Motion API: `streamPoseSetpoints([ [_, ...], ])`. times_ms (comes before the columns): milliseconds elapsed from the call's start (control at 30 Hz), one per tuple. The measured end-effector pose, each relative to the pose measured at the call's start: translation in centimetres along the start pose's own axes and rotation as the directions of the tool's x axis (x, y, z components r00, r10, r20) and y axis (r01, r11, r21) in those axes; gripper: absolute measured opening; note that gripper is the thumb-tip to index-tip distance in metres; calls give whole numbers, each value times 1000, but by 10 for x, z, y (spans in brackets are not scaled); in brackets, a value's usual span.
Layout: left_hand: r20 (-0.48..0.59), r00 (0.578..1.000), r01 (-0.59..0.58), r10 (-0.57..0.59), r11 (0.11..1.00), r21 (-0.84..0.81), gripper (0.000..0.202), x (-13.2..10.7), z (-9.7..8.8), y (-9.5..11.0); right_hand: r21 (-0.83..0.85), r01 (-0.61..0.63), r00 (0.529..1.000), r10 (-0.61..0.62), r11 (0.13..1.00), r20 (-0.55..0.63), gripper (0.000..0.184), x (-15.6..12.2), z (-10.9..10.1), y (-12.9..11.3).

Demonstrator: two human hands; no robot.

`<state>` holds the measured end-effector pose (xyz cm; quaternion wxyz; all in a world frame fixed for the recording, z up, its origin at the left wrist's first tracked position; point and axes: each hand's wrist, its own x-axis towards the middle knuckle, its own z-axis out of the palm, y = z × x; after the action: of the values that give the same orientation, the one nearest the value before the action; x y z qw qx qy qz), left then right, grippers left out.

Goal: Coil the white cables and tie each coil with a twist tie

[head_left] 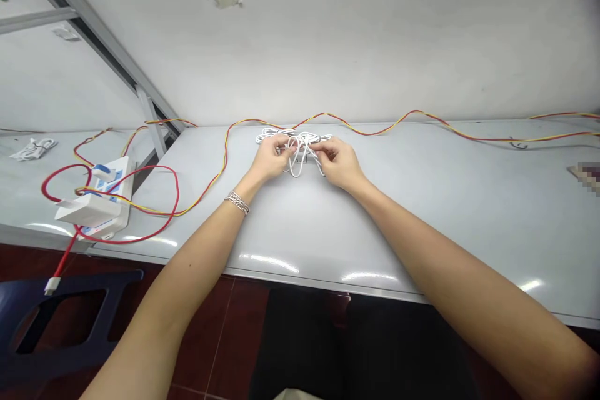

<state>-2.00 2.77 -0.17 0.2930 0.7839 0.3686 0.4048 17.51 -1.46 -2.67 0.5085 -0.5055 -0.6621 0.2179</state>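
Near the back of the grey table (300, 225), a looped white cable (296, 169) is between my two hands. My left hand (273, 156), with a braided bracelet on its wrist, pinches the cable's left side. From the right, my right hand (338, 161) has its thumb and fingers closed at the cable's other side. The loops hang towards me from the middle of the bundle. Just behind my fingers lie more coiled white cables (268, 134), with dark ties on them, partly hidden by my hands.
A red and yellow wire (370, 134) winds along the wall. On the left stand a power strip (122, 190) and a white charger (89, 210) with a red cable (175, 187). Another coiled white cable (35, 149) lies far left. A blue plastic stool (100, 350) is below the table.
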Motion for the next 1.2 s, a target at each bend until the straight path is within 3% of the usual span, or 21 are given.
streamPoseSetpoints([
  [333,-1,1000,27,-27,1000,15,15,-1,1,2,-2,21,1000,-21,1000,21,30,-1,-1,-1],
  [600,1,994,107,-109,974,-202,8,0,4,-1,53,-14,1000,13,999,7,25,-1,0,-2],
  [833,16,975,202,-220,862,-464,29,-2,15,-2,236,-115,993,121,965,-11,26,1,5,3],
  [1200,47,975,216,-218,868,-447,44,-3,15,5,305,-166,985,143,938,98,21,-3,3,-4],
])
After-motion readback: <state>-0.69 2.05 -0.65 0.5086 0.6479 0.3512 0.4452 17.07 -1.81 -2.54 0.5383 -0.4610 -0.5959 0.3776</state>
